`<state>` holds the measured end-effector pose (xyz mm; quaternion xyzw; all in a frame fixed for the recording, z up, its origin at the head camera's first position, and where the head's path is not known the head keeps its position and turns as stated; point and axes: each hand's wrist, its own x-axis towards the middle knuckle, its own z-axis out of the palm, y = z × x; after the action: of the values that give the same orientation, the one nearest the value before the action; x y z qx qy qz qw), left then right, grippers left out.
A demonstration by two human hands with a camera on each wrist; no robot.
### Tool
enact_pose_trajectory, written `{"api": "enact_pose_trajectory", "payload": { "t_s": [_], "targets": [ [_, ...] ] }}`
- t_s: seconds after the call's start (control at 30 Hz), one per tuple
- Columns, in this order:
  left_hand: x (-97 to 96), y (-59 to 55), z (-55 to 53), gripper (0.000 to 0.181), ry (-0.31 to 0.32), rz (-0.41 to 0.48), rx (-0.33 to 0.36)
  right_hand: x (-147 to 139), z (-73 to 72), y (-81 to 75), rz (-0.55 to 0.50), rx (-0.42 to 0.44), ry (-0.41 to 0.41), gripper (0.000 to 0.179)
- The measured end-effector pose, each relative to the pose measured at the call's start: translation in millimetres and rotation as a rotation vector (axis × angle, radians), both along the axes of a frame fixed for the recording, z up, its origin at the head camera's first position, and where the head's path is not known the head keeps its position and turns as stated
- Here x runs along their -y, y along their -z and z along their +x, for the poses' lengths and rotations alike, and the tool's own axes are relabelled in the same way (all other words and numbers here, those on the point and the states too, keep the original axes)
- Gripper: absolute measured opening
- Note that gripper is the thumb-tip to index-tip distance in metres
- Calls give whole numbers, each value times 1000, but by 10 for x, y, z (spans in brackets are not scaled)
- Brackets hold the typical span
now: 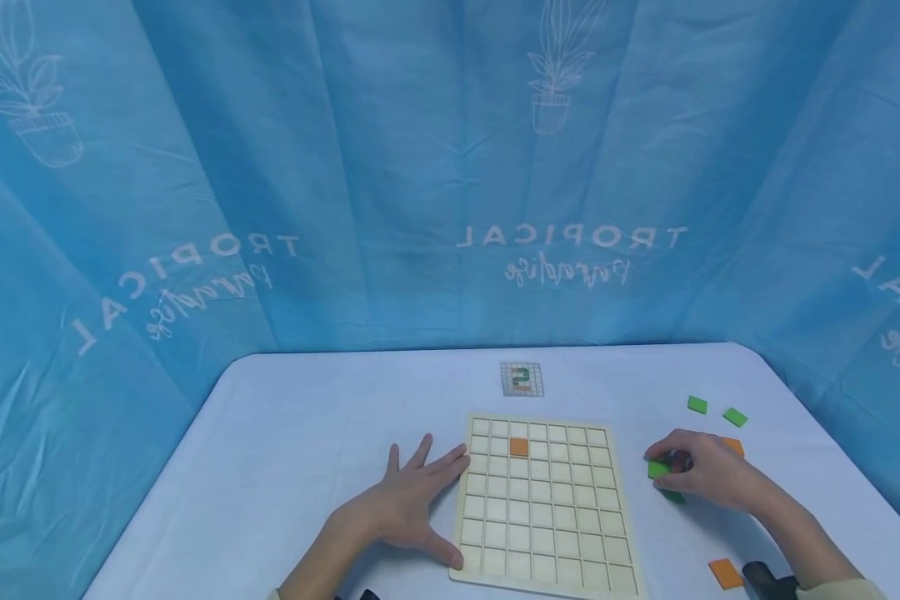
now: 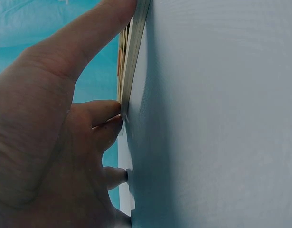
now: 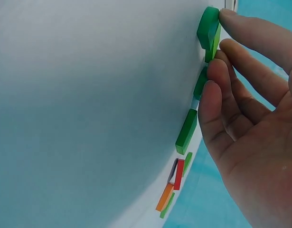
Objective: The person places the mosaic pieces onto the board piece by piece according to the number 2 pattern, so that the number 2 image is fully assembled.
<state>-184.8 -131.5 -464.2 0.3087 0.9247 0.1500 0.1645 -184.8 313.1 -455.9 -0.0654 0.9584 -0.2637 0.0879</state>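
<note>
Green tile [image 1: 657,469] — in the right hand's [image 1: 708,472] pinch

so the whole backdrop is blue fabric [image 1: 390,167], hung like curtains across the back and along both sides. pretty wrinkly tbh, long vertical folds and creases, with the blue going darker in places. there's white lettering [image 1: 503,236] printed on it, "tropical" in caps with "paradise" in script underneath, and it all reads backwards lol. it shows up three times, the right one cut off at the edge of view. white outline drawings of potted plants [image 1: 551,112] sit above the left and middle ones. the counter [image 1: 285,417] is white with rounded far corners. light looks soft, with blurry-edged shadows on the white top.
</note>
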Motion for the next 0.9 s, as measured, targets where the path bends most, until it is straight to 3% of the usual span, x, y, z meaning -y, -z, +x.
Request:
{"api": "enact_pose_trajectory", "payload": {
  "t_s": [0.47, 0.9],
  "targets": [
    [-6, -16, 9, 125, 0, -1, -8, 3, 0, 20, -3, -6, -10, 29],
    [-13, -14, 11, 125, -5, 1, -8, -33, -9, 27, 29, -7, 8, 33]
  ]
}}
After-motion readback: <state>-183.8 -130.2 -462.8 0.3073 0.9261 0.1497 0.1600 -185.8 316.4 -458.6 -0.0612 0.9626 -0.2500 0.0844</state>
